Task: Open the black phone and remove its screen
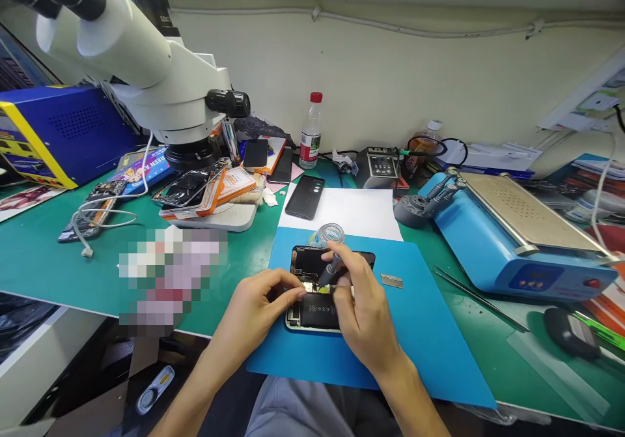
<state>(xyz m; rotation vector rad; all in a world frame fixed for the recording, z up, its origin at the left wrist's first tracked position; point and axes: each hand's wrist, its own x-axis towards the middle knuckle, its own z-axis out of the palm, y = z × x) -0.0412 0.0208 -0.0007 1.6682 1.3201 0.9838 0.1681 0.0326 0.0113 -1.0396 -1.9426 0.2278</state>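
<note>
An opened phone (312, 307) with its battery and circuit board showing lies on a blue mat (420, 333). My left hand (258, 310) rests at the phone's left edge, fingers curled in a pinch over the board. My right hand (364, 307) is closed round a small dark screwdriver (330, 271), whose tip points down onto the middle of the board. A roll of clear tape (328, 234) sits just behind the phone. A small metal blade (392, 281) lies on the mat to the right.
A white microscope (141, 66) stands at the back left over a pile of phone parts (195, 189). A blue heating machine (508, 235) fills the right. Also there: a black phone (305, 197), white paper (361, 212), a bottle (311, 131), tweezers (478, 297), a mouse (571, 333).
</note>
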